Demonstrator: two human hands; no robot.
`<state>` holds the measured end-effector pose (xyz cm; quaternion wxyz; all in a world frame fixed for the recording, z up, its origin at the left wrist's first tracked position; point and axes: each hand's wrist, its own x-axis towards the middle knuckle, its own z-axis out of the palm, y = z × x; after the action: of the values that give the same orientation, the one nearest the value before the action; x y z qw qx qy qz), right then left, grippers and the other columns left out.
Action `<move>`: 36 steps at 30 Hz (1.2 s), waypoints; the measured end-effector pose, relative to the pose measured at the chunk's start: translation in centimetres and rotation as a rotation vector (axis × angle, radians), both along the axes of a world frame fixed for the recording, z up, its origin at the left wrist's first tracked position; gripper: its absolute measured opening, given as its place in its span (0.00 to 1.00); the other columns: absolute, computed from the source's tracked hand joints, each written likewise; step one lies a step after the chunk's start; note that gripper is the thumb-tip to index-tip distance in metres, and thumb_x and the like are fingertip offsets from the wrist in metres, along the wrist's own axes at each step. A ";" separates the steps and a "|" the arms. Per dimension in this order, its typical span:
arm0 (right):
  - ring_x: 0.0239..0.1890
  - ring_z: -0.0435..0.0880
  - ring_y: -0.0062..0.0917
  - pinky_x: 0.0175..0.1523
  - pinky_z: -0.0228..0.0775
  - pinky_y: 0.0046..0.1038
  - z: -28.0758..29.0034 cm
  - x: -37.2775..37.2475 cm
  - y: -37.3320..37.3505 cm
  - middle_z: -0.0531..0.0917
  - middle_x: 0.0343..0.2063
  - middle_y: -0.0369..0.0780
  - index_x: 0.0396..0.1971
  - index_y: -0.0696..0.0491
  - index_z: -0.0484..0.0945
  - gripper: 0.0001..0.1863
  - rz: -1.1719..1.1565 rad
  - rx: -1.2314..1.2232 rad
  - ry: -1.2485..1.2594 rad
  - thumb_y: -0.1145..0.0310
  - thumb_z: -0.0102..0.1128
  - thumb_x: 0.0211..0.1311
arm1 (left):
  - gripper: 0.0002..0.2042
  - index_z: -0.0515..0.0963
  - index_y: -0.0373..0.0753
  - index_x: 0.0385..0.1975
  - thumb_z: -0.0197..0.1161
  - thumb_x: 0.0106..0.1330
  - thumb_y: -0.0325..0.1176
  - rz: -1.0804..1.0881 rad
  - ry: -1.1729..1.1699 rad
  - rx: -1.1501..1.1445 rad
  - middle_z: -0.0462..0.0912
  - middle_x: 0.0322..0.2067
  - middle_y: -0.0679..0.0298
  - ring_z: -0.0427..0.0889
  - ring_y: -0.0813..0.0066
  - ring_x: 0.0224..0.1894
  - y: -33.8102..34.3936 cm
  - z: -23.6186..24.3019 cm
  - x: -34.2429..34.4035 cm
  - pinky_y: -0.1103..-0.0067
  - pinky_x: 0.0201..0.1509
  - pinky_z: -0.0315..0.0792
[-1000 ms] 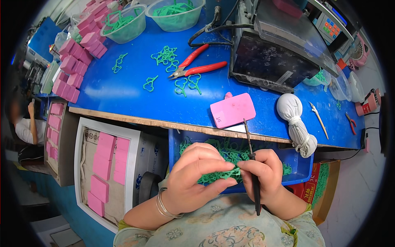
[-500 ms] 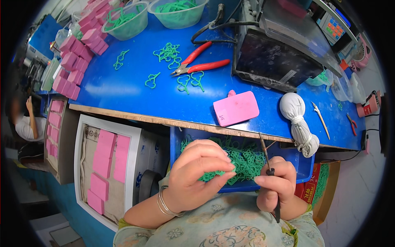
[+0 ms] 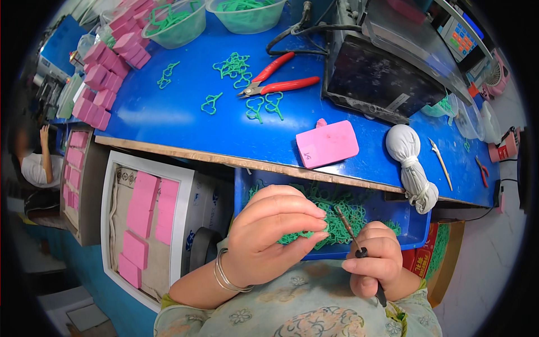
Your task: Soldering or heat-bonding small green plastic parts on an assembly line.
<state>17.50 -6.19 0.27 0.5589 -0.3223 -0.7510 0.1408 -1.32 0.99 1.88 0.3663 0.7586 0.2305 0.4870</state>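
Observation:
My left hand [image 3: 269, 236] is curved over a blue tray [image 3: 415, 224] of tangled green pieces [image 3: 353, 216], its thumb and fingertips close around something I cannot make out against the green. Just to its right, my right hand [image 3: 377, 261] grips a thin tool [image 3: 349, 230] with a black handle and a metal shaft, angled up and left near the left fingertips. Beyond the tray, a pink block [image 3: 327, 143] lies on the blue table [image 3: 168, 118], near red-handled cutters [image 3: 289, 84] and loose green pieces [image 3: 230, 64].
Stacked pink blocks [image 3: 98, 76] line the table's left; green-filled bowls [image 3: 174, 33] stand at the back. A dark machine [image 3: 365, 78], white cloth bundle [image 3: 410, 163] and pale stick tool [image 3: 441, 163] are at right. A framed tray [image 3: 185, 191] holds pink blocks. Another person [image 3: 36, 165] sits far left.
My right hand has moved right and down, away from my left fingers, with the tool now angled more to the left. My left hand stays curled in nearly the same place.

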 end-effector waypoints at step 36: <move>0.14 0.72 0.19 0.18 0.58 0.19 0.9 0.5 0.0 0.77 0.21 0.36 0.36 0.52 0.68 0.15 0.075 0.152 -0.015 0.61 0.63 0.57 | 0.12 0.79 0.37 0.31 0.68 0.45 0.19 0.037 0.020 -0.018 0.79 0.31 0.63 0.76 0.66 0.35 -0.1 0.0 0.1 0.74 0.41 0.70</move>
<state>18.02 -6.16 1.14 0.5704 -0.2516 -0.7752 0.1017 -1.20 0.84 1.85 0.3618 0.7556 0.2528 0.4840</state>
